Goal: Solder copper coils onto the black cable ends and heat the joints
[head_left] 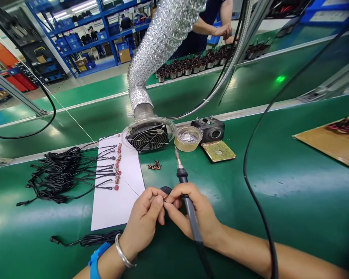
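Observation:
My left hand (142,221) is closed in a pinch at the front middle of the bench, its fingertips meeting those of my right hand (206,217). A tiny orange-tinted part (164,197) shows between the fingertips; its kind is too small to tell. My right hand also holds a soldering iron (192,217), its tip pointing away from me. A thin wire (131,188) reaches my left hand from the upper left. Just beyond the fingertips is a dark round object (166,190), partly hidden. Several small copper-wound coils (154,166) lie farther back.
Black cables (58,174) lie left, their ends on white paper (128,209) beside small reddish parts (117,166). A fume extractor (148,137), solder tub (187,139), iron stand (211,130) and sponge (218,151) stand behind. A black cord (254,197) hangs right. A co-worker's hand (223,31) is beyond.

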`<state>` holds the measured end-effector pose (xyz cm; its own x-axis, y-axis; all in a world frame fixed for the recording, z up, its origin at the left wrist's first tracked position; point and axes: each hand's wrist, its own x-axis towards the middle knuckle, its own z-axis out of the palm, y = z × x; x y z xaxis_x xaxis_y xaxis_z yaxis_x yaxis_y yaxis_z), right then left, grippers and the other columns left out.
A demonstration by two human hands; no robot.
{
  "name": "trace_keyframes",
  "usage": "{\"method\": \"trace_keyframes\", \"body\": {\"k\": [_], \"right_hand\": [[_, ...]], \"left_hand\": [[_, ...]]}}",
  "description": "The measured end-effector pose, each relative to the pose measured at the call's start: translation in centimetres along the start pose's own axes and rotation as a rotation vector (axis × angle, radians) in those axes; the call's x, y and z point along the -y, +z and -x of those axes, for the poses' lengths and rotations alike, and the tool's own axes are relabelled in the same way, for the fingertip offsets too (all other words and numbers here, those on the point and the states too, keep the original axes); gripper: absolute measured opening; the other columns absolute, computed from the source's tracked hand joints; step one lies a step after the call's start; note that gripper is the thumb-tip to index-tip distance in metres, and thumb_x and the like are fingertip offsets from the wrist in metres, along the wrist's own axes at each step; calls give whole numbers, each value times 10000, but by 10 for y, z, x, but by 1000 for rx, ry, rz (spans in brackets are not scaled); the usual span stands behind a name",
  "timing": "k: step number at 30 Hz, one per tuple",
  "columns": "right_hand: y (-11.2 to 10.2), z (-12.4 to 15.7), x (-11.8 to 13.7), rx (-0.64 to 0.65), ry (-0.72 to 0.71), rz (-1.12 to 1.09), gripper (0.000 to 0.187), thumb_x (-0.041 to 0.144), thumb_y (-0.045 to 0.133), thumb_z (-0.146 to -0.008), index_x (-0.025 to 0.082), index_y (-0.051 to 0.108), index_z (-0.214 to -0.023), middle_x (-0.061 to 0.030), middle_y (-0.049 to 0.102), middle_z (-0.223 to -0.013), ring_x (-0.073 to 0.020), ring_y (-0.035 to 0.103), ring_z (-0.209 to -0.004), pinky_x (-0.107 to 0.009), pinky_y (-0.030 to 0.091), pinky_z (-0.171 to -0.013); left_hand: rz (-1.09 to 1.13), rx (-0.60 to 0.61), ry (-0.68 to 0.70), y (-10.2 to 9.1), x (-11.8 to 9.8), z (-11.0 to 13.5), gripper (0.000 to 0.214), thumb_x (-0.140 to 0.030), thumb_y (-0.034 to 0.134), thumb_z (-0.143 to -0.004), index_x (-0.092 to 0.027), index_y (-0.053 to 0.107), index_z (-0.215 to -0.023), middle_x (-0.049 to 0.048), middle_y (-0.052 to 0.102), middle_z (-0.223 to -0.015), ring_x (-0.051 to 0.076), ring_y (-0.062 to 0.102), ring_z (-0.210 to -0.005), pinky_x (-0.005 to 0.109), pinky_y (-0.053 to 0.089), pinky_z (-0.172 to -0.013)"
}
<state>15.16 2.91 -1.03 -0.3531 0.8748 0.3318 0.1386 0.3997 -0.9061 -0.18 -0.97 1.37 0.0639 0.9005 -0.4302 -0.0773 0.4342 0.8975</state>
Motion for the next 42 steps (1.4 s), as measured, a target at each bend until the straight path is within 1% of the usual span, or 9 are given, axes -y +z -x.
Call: {"method": "trace_keyframes", "body": {"k": [6,9,15,21,24,27,35,38,42], "right_hand": [[-22,-17,-3,43,-138,-58,329,56,591,-834,262,484,-1067,-17,684,-917,-125,672,-765,-270,573,-688],[-21,-23,-1,123,-222,-16,335,67,613,-834,259,479,-1073,-17,717,-934,-149,687,-827,-332,566,-794],[-15,-31,7,257,-292,91,271,64,552,-841,244,513,-1040,18,683,-818,-116,586,-682,-262,503,-657],[-28,-35,2,317,-227,56,314,49,543,-802,232,499,-1052,18,653,-820,-117,609,-751,-252,515,-725],[-35,-35,-5,320,-205,49,352,59,566,-823,242,490,-1115,17,677,-841,-119,631,-777,-252,521,-746],[-37,-35,-11,344,-278,51,365,63,584,-835,247,506,-1141,18,687,-850,-119,610,-769,-254,506,-727],[-34,-35,-18,297,-417,179,327,95,578,-864,262,574,-1145,39,631,-697,-125,445,-617,-252,409,-594],[-31,-33,-24,286,-415,214,337,107,563,-874,272,580,-1167,33,661,-738,-130,467,-634,-250,427,-599],[-33,-31,-21,246,-383,208,341,100,571,-869,251,596,-1173,3,718,-870,-137,543,-695,-261,484,-629]], "left_hand": [[-165,54,-50,-8,-3,-3,360,-502,466,-963,-166,550,-863,-70,380,-600,97,316,-571,242,269,-565],[-264,81,-24,-9,-1,-1,312,-457,458,-973,-173,542,-874,-33,467,-727,114,395,-669,249,335,-636],[-548,128,46,-8,-7,5,211,-317,403,-987,-188,570,-992,37,650,-903,194,587,-858,305,416,-771],[-738,110,92,-12,-17,4,195,-305,429,-979,-189,584,-954,30,647,-891,169,551,-776,289,389,-705],[-705,100,101,-15,-18,2,184,-319,462,-979,-197,600,-978,15,636,-897,150,539,-793,274,396,-737],[-604,120,59,-17,-18,2,169,-313,471,-978,-198,584,-927,-12,614,-830,128,519,-750,257,398,-716],[-337,86,-78,-16,-9,-1,227,-380,497,-962,-181,547,-864,-42,493,-708,98,425,-653,241,348,-627],[-266,67,-103,-17,-6,-5,214,-368,529,-937,-171,553,-858,-38,502,-704,96,436,-653,238,353,-630],[-333,7,-94,-21,-7,-11,192,-336,512,-931,-174,556,-838,-31,543,-700,97,471,-648,238,370,-633]]}}
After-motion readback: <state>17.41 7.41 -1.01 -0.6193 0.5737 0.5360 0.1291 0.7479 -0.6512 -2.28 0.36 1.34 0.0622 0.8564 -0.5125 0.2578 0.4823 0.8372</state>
